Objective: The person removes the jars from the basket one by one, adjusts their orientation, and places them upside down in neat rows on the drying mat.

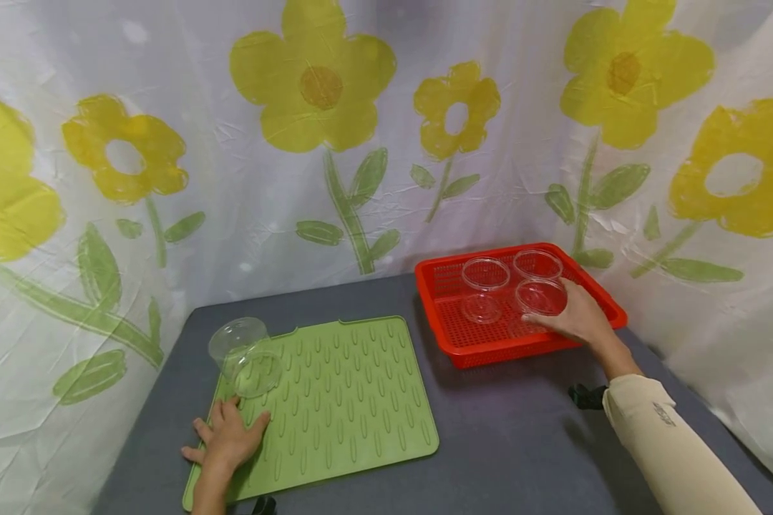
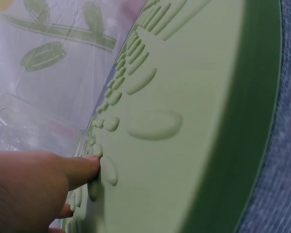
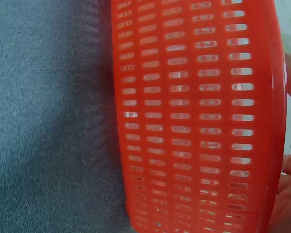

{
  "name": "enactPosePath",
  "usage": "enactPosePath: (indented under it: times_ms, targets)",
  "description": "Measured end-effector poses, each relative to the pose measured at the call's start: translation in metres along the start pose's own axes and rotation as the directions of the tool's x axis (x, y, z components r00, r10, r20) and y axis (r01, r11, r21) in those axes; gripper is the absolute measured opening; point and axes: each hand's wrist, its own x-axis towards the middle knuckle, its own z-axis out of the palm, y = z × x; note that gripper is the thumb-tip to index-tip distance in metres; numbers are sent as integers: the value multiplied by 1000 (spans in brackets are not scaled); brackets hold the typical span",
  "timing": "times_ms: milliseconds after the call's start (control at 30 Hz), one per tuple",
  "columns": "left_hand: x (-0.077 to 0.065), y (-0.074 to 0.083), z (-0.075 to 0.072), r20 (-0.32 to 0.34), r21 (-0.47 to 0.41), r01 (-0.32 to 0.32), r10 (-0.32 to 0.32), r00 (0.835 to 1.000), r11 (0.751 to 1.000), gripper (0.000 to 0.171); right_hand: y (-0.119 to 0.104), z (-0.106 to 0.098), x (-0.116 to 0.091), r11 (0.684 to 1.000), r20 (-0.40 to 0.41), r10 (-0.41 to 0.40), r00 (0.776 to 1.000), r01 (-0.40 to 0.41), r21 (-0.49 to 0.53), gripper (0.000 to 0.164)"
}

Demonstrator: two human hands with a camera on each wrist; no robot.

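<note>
My right hand grips a clear plastic cup by its side, at the front right inside the red basket. Two more clear cups stand behind and to the left of it, a back-left cup and a back-right cup. On the left, my left hand rests on the green ridged mat with its fingers spread. Just beyond those fingertips a clear cup stands on the mat's far left corner. In the right wrist view the basket wall hides most of the right hand.
A dark grey cloth covers the table under mat and basket. Close behind hangs a white curtain with yellow flowers, which also runs along both sides. The basket's raised rim surrounds the cups.
</note>
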Motion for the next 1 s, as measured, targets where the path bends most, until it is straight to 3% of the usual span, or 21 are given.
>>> enactPosePath:
  times_ms: [433, 533, 633, 733, 800, 867, 1000]
  targets:
    - [-8, -5, 0, -69, -49, -71, 67, 995, 996, 89, -1, 1, -3, 999, -7, 4, 1000, -4, 50, 111]
    - [-13, -3, 0, -132, -40, -97, 91, 987, 994, 85, -2, 0, -5, 997, -17, 3, 1000, -2, 78, 110]
    - [-18, 0, 0, -225, -25, -138, 129, 966, 990, 79, -2, 0, -7, 995, -31, 3, 1000, 0, 102, 109]
    - [-25, 6, -1, -334, -28, -189, 169, 927, 982, 73, -4, 1, -9, 992, -48, -4, 999, 10, 125, 108]
    - [-29, 11, -1, -412, -39, -232, 195, 890, 972, 68, -6, 0, -11, 990, -61, -12, 998, 21, 141, 106]
    - [-32, 17, -2, -491, -52, -282, 222, 843, 958, 63, -8, -1, -12, 988, -69, -20, 997, 31, 155, 106]
    - [-37, 28, -3, -628, -75, -409, 275, 728, 909, 56, -14, -4, -12, 984, -59, -34, 998, 44, 174, 107]
